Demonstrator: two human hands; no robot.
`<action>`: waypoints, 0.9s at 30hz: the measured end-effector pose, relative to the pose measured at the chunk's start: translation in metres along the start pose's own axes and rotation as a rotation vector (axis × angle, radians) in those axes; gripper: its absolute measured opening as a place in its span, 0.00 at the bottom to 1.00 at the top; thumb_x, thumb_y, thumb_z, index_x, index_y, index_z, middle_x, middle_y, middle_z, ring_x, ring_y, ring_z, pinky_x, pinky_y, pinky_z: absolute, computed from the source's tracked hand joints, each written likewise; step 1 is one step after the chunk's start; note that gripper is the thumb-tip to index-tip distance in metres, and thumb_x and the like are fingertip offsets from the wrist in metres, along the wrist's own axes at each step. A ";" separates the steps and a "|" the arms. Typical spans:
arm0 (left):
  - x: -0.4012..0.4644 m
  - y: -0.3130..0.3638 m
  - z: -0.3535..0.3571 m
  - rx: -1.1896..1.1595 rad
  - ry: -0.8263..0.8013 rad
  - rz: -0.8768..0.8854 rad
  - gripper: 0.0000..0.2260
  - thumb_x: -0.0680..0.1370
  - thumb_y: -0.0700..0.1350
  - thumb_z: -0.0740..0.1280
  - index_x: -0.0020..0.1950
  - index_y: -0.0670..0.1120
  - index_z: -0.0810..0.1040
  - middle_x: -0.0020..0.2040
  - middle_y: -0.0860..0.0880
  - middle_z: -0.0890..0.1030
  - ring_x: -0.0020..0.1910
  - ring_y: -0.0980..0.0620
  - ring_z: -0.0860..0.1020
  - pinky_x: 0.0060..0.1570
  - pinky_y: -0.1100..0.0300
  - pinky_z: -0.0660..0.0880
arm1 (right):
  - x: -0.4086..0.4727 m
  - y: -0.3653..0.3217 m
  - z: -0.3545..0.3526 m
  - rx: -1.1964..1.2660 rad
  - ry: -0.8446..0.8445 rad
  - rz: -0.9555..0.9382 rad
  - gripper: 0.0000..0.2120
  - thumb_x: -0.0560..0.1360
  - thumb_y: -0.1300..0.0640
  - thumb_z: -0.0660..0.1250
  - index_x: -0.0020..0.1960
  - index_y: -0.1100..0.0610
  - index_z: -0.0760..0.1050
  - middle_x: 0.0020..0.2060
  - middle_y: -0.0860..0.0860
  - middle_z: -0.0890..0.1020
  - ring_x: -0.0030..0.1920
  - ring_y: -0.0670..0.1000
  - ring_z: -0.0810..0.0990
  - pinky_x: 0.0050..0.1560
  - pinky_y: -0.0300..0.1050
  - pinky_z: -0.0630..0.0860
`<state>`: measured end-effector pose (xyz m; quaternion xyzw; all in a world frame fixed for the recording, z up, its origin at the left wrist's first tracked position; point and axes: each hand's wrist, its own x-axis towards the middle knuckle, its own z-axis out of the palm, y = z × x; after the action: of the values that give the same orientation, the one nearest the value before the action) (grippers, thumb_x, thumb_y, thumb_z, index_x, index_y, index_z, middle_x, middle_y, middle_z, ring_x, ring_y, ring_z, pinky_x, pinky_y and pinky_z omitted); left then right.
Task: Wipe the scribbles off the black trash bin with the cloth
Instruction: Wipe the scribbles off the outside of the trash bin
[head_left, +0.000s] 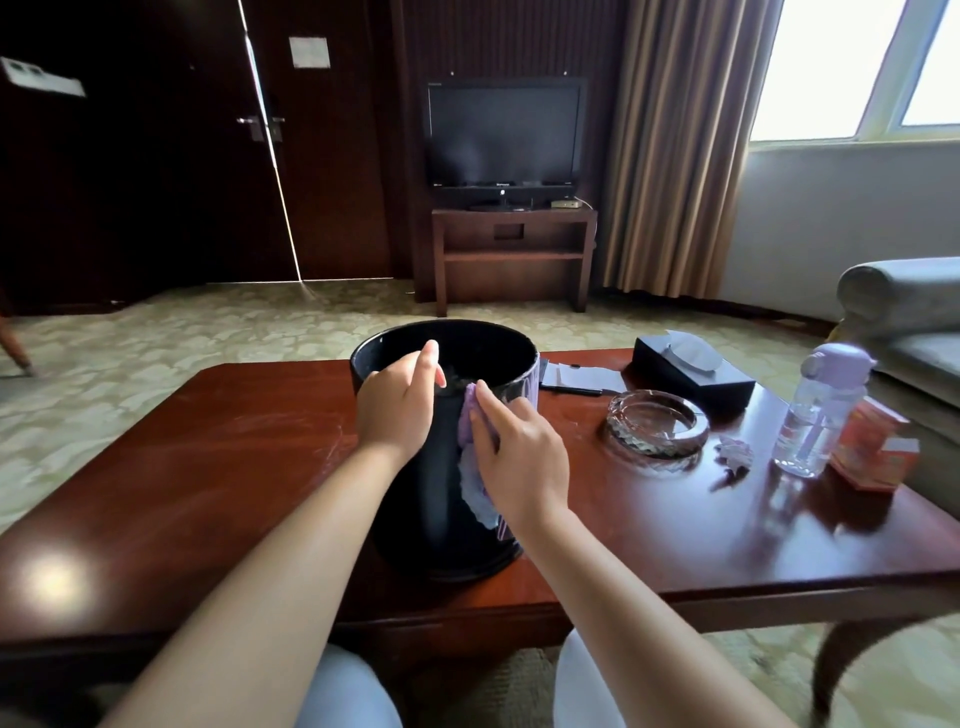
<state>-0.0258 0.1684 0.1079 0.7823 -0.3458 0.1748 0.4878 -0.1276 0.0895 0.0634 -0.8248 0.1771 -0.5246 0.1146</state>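
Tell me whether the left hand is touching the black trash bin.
Touching. The head view shows the left hand gripping the rim of the black trash bin, fingers curled over its near edge, while the right hand presses the purple cloth against its side.

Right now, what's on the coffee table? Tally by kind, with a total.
black trash bin: 1
purple cloth: 1
glass ashtray: 1
black tissue box: 1
water bottle with purple lid: 1
red carton: 1
crumpled wrapper: 1
dark notepad with pen: 1
Total: 8
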 end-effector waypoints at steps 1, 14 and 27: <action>0.000 0.000 0.000 0.011 -0.009 -0.001 0.27 0.76 0.59 0.45 0.37 0.44 0.76 0.28 0.50 0.74 0.35 0.50 0.75 0.39 0.57 0.63 | -0.008 0.005 0.002 -0.038 0.019 -0.033 0.13 0.76 0.52 0.61 0.53 0.53 0.82 0.31 0.50 0.76 0.28 0.50 0.75 0.25 0.36 0.66; 0.003 -0.011 0.011 0.216 0.085 0.152 0.25 0.77 0.57 0.52 0.31 0.41 0.73 0.23 0.46 0.71 0.28 0.42 0.73 0.35 0.58 0.56 | -0.003 0.005 0.002 0.153 0.279 0.021 0.04 0.72 0.59 0.72 0.40 0.58 0.81 0.27 0.49 0.74 0.26 0.49 0.72 0.28 0.39 0.70; 0.005 -0.012 0.009 0.131 0.106 0.086 0.20 0.77 0.58 0.51 0.32 0.48 0.71 0.25 0.51 0.71 0.33 0.41 0.76 0.35 0.54 0.66 | -0.018 0.009 -0.002 0.331 0.215 0.462 0.06 0.77 0.57 0.65 0.52 0.53 0.79 0.43 0.49 0.83 0.43 0.49 0.80 0.43 0.35 0.71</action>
<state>-0.0141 0.1618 0.0986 0.7866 -0.3404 0.2590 0.4454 -0.1377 0.0886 0.0462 -0.6727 0.2833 -0.5905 0.3444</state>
